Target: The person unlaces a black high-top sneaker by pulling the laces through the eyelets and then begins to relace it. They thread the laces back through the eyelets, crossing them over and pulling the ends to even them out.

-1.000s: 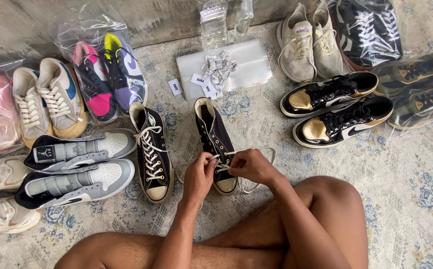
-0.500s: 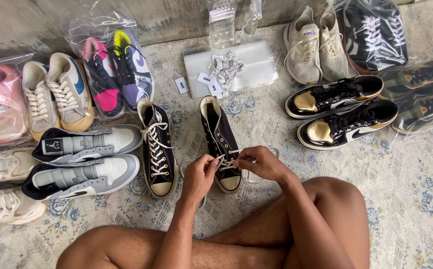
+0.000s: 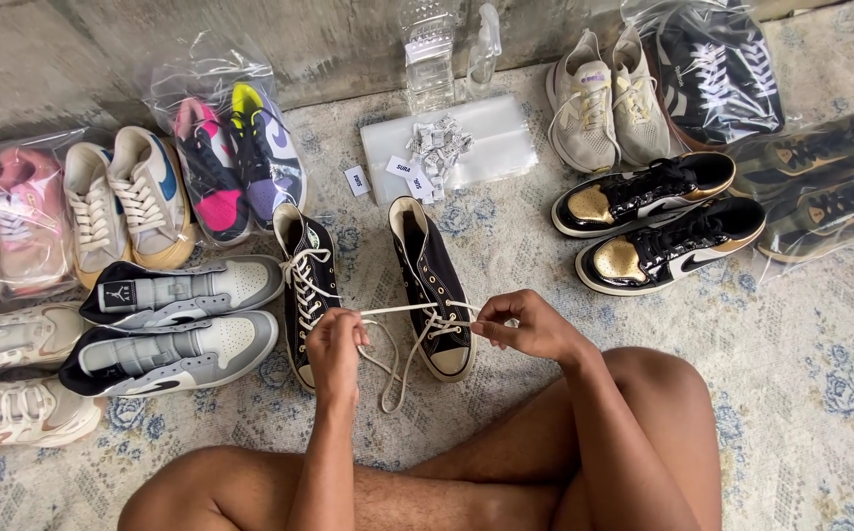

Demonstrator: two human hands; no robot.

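Black canvas high-top (image 3: 434, 285), cream toe cap, lying on the patterned rug (image 3: 820, 383) directly ahead of our crossed legs. Its long axis runs away from us, tilted slightly: toe toward our knees, heel opening toward the wall. We have its cream lace (image 3: 417, 310) drawn taut across the toe end, one length in each hand. Our left hand (image 3: 333, 344) is closed on the lace end to the left of the shoe, over the toe of the matching high-top (image 3: 307, 287), which lies parallel and just beside it, laces loose. Our right hand (image 3: 523, 326) pinches the other end, fingers together, just right of the toe cap. A slack loop of lace hangs toward us between the hands. Grey strapped sneakers (image 3: 176, 320) lie to the left; black-and-gold pair (image 3: 658, 221) to the right.
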